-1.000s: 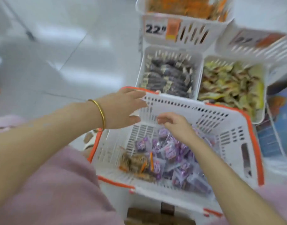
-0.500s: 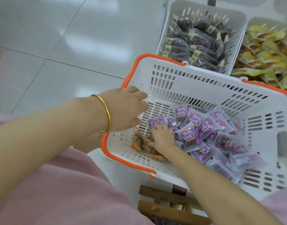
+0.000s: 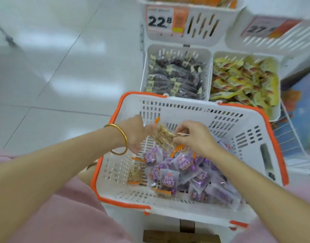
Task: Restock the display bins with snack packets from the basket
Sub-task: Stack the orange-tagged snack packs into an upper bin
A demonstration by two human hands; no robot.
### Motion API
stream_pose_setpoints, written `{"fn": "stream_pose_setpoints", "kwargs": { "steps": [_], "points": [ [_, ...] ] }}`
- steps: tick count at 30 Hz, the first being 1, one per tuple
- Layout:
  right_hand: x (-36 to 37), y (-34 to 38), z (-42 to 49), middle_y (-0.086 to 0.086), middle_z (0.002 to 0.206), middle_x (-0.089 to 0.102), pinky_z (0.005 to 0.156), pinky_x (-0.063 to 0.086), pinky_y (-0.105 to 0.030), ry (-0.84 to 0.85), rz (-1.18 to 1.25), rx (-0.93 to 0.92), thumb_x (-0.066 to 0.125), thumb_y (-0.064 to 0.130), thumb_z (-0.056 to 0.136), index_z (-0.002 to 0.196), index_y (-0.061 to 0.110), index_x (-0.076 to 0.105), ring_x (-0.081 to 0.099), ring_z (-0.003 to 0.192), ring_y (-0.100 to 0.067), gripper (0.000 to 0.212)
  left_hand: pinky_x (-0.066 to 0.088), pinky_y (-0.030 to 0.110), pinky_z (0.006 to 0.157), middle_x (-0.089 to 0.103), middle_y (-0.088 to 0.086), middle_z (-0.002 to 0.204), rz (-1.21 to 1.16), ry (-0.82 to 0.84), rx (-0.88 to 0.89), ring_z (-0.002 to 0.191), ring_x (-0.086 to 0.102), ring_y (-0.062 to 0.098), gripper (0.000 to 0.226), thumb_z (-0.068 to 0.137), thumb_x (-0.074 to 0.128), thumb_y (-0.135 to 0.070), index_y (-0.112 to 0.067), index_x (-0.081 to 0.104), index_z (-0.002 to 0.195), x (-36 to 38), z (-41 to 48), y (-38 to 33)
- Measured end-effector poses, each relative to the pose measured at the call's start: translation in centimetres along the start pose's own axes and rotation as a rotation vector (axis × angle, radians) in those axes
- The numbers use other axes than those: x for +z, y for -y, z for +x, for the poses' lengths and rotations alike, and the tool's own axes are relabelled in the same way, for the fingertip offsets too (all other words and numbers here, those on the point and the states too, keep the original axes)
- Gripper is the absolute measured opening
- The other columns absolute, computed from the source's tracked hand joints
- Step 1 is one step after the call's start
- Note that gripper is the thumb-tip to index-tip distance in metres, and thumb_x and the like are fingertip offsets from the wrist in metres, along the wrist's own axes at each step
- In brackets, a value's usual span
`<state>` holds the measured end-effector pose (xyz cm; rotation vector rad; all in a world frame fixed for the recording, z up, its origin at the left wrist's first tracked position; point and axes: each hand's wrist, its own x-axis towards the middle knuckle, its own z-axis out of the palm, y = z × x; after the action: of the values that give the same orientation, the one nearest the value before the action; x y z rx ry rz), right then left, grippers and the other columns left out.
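Above the basket [image 3: 252, 118], the right hand [image 3: 194, 140] pinches a nut packet [image 3: 163, 137] whose other end the blurred left hand [image 3: 133, 135] seems to hold; so light a pinch could drop it among the purple packets [image 3: 168, 178].

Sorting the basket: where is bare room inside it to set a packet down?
Bare floor lies along the basket's left wall, around one tan packet, and by the far wall. The purple packets crowd the middle and right.

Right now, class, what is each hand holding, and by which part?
One clear, orange-ended snack packet above the basket: left hand holds its upper-left edge, right hand pinches its right edge.
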<state>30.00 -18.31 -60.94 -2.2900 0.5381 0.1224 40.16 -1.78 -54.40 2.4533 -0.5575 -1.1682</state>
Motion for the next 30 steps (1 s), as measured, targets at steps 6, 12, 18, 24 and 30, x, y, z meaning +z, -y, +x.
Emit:
{"fn": "stream_pose_setpoints", "kwargs": {
  "steps": [6, 12, 18, 24, 30],
  "points": [
    [-8.2, 5.0, -3.1, -0.002, 0.104, 0.059, 0.078, 0.048, -0.027, -0.089, 0.079, -0.168, 0.079, 0.016, 0.072, 0.104, 0.020, 0.064, 0.058, 0.090, -0.016, 0.035, 0.057, 0.038, 0.073, 0.064, 0.014, 0.095, -0.868, 0.134, 0.140, 0.064, 0.064, 0.022, 0.042, 0.095, 0.048, -0.034, -0.005, 0.050, 0.124, 1.0, 1.0, -6.5],
    [-14.0, 3.4, -4.2, 0.000, 0.094, 0.070, 0.077, 0.056, -0.032, -0.128, 0.297, -0.081, 0.078, 0.004, 0.072, 0.095, 0.021, 0.068, 0.067, 0.086, -0.016, 0.030, 0.057, 0.037, 0.072, 0.060, 0.022, 0.110, -1.010, 0.212, 0.157, 0.080, 0.067, 0.030, 0.045, 0.091, 0.033, -0.020, 0.002, 0.051, 0.125, -0.1, 1.2, -9.5],
    [-16.1, 2.4, -3.0, 0.015, 0.049, 0.058, 0.061, 0.053, -0.024, -0.220, 0.388, -0.036, 0.070, -0.003, 0.079, 0.090, 0.015, 0.070, 0.056, 0.048, -0.001, 0.021, 0.056, 0.034, 0.066, 0.066, 0.007, 0.097, -0.990, 0.265, 0.180, 0.083, 0.069, 0.029, 0.028, 0.092, 0.037, -0.027, -0.010, 0.049, 0.111, -1.0, 2.3, -9.9],
    [-16.2, 2.1, -2.3, -0.009, 0.073, 0.072, 0.057, 0.050, -0.023, -0.245, 0.446, -0.008, 0.077, 0.007, 0.074, 0.081, 0.014, 0.065, 0.063, 0.058, -0.010, 0.016, 0.058, 0.037, 0.073, 0.068, 0.015, 0.112, -0.934, 0.267, 0.262, 0.089, 0.070, 0.028, 0.031, 0.099, 0.043, -0.022, -0.009, 0.050, 0.126, -0.7, 3.0, -9.8],
    [-16.4, 2.1, -2.5, -0.022, 0.074, 0.069, 0.053, 0.044, -0.025, -0.242, 0.514, -0.055, 0.075, 0.012, 0.076, 0.076, 0.006, 0.069, 0.053, 0.050, -0.012, 0.009, 0.054, 0.036, 0.083, 0.063, 0.004, 0.123, -0.763, 0.227, 0.362, 0.098, 0.063, 0.022, 0.031, 0.095, 0.051, -0.030, -0.022, 0.055, 0.125, -0.7, 3.3, -9.0]
  ]
}}
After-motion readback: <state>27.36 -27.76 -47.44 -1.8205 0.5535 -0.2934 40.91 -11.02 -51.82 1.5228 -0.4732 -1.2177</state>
